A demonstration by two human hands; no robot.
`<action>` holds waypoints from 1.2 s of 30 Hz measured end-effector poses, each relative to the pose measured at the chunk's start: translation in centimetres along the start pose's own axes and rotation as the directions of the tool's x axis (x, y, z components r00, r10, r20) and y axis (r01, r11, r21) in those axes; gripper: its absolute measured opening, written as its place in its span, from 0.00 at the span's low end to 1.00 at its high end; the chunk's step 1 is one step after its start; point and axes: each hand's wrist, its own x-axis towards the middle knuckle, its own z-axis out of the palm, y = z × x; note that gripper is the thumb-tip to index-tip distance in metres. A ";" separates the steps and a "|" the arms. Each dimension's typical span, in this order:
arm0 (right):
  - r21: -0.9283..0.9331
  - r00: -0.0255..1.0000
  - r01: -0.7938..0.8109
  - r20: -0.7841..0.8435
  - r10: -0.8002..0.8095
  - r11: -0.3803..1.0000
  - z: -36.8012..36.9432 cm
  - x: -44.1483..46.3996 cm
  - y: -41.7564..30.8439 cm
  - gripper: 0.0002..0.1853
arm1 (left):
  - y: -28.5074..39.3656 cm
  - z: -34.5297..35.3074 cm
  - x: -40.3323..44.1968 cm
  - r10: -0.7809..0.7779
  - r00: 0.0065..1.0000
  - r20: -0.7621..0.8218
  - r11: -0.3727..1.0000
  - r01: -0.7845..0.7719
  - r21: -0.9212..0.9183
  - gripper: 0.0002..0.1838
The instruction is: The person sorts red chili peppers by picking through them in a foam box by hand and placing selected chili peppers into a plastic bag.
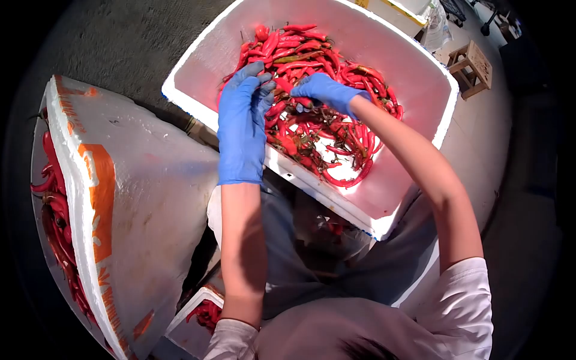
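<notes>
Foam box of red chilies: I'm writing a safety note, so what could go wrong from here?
The blue gloves end near the wrists, so the bare forearms could brush the red chilies and get irritated. Dark stems lie among the chilies, so scraps might get picked up too.

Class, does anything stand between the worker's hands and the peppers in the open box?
Nothing visible but the blue gloves: the left hand and right hand are both inside the box, at the peppers.
</notes>
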 end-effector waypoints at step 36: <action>0.858 0.886 0.455 -0.409 -0.220 0.239 -1.1 -11.4 -5.8 0.37 | -4.6 6.3 -5.7 -0.131 0.784 0.607 0.927 -0.120 0.355 0.23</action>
